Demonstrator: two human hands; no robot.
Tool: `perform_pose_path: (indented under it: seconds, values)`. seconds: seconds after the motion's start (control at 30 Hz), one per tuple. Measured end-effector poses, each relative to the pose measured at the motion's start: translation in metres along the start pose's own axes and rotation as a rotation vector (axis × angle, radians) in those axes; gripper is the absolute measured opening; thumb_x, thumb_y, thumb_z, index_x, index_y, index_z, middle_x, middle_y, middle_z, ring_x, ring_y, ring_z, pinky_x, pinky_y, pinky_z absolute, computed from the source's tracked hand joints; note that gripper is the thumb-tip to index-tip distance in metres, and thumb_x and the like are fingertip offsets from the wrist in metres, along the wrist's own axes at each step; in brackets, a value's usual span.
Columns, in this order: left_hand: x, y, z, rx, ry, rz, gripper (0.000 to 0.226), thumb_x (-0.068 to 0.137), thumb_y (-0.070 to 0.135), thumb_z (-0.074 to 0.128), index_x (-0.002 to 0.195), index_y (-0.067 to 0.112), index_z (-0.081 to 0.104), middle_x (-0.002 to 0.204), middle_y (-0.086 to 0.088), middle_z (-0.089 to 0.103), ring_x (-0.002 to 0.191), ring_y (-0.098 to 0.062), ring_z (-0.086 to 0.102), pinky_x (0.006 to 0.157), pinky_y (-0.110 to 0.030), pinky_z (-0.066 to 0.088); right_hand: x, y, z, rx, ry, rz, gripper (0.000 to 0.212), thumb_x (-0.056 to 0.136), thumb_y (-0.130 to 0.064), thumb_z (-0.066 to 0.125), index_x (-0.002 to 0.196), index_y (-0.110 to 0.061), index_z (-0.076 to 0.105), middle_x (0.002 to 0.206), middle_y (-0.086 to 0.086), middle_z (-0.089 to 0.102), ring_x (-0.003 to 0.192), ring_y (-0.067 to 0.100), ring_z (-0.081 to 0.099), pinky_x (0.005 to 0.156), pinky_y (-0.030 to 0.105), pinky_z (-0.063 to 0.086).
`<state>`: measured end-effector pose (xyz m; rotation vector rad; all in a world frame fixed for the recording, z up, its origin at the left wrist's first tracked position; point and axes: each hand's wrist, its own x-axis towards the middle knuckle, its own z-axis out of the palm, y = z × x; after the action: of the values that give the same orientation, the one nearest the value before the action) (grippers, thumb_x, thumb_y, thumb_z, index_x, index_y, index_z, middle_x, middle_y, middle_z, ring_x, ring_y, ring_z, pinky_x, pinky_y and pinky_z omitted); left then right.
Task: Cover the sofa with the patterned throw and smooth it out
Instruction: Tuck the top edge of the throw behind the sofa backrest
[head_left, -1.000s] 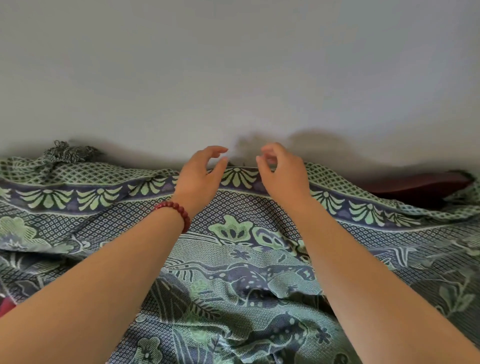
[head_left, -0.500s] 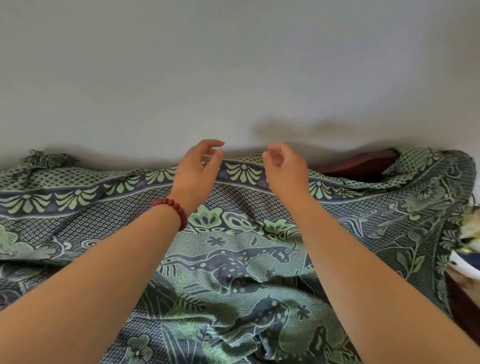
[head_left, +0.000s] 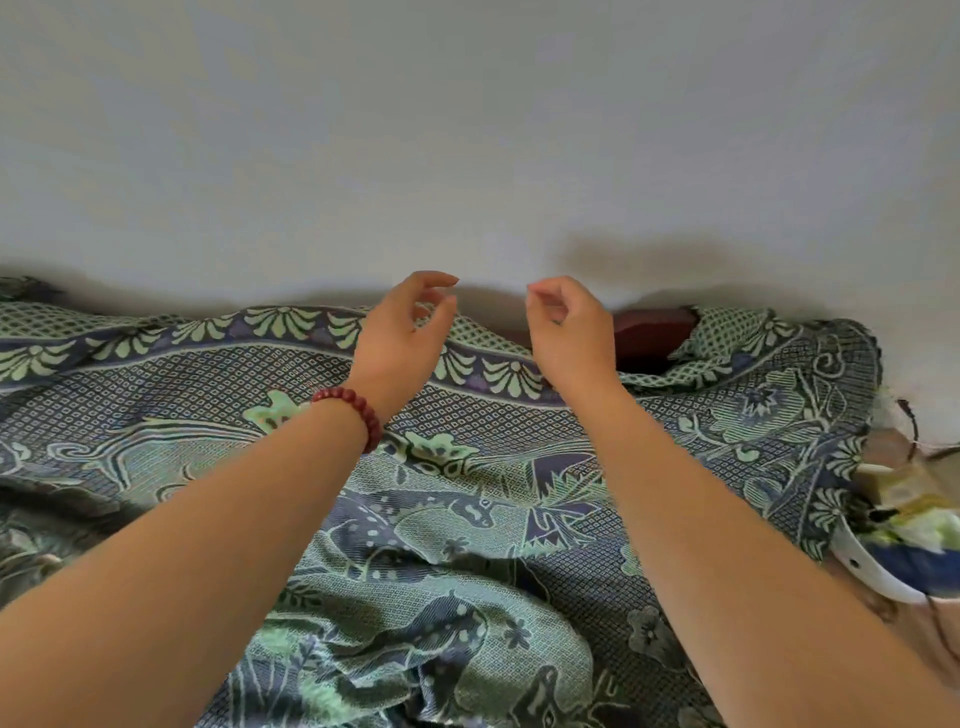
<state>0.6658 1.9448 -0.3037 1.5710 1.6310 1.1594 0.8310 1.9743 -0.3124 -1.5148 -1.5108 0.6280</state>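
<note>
Both arms are extended forward over the patterned throw (head_left: 467, 519), which is spread across the sofa (head_left: 649, 332) in green, blue and cream motifs. The left hand (head_left: 400, 343) is raised above the throw's bordered top edge, with the fingers (head_left: 441, 283) curled loosely and parted from the thumb; nothing is gripped. A red bead bracelet (head_left: 353, 410) is worn on the left wrist. The right hand (head_left: 571, 332) is held level with the left, a short gap apart, its fingers (head_left: 540, 293) likewise curled and empty. No fabric is seen between the fingers of either hand.

Below and behind both sets of fingers, the throw's palmette border is seen running from left to right along the sofa back. The fabric is not flat: folds and ridges are visible below the forearms and to the left. Just to the right of the right hand's fingers, a dark red section of the sofa back is left uncovered, where the throw's edge has sagged and bunched. Beyond it, the throw's right-hand corner is draped over the sofa's end. A plain pale wall (head_left: 467, 130) is seen above the fingers. Further right of the right forearm, a heap of mixed items (head_left: 904, 535) is visible beside the sofa, but cannot be identified.
</note>
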Motion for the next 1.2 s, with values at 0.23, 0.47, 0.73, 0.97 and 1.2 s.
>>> perform_pose_path:
  seconds: [0.23,0.47,0.73,0.97,1.2]
  values:
    - [-0.001,0.024,0.062,0.029,0.071,-0.111,0.025,0.095,0.032,0.049,0.120,0.029,0.054,0.105,0.016,0.056,0.091,0.010,0.050,0.067,-0.011,0.039,0.027,0.037,-0.043,0.021,-0.135,-0.037,0.015,0.094,-0.022,0.052,0.102,-0.019,0.063,0.097,-0.011,0.062,0.088,0.010,0.060,0.081,0.025,0.049]
    - [0.008,0.015,0.076,0.106,0.081,-0.134,0.028,0.094,0.028,0.052,0.122,0.030,0.051,0.106,0.018,0.057,0.092,0.011,0.051,0.063,-0.011,0.041,0.044,0.064,-0.046,-0.030,-0.223,-0.008,0.019,0.095,-0.021,0.051,0.110,-0.016,0.062,0.101,-0.007,0.062,0.086,0.008,0.056,0.078,0.022,0.046]
    - [0.032,-0.021,0.110,0.399,-0.152,-0.014,0.046,0.086,0.005,0.054,0.125,0.029,0.054,0.124,0.007,0.057,0.116,-0.013,0.049,0.092,-0.030,0.045,0.052,0.108,-0.039,-0.360,-0.370,0.127,0.025,0.093,-0.011,0.047,0.107,-0.009,0.068,0.106,0.007,0.068,0.091,0.021,0.062,0.079,0.029,0.050]
    - [0.043,-0.039,0.123,0.661,-0.223,-0.152,0.046,0.090,0.020,0.049,0.131,0.042,0.045,0.139,0.014,0.043,0.135,-0.010,0.029,0.111,-0.052,0.010,0.070,0.124,-0.026,-0.576,-0.653,0.235,0.025,0.090,-0.001,0.045,0.105,0.002,0.066,0.100,0.018,0.068,0.086,0.029,0.068,0.082,0.040,0.055]
    - [0.056,-0.030,0.120,0.764,-0.212,-0.242,0.037,0.087,0.027,0.051,0.120,0.043,0.055,0.093,0.015,0.056,0.113,-0.018,0.046,0.108,-0.053,0.010,0.080,0.132,-0.017,-0.762,-0.709,0.264,0.022,0.094,-0.021,0.050,0.081,-0.008,0.063,0.072,0.005,0.062,0.063,0.022,0.059,0.054,0.028,0.047]
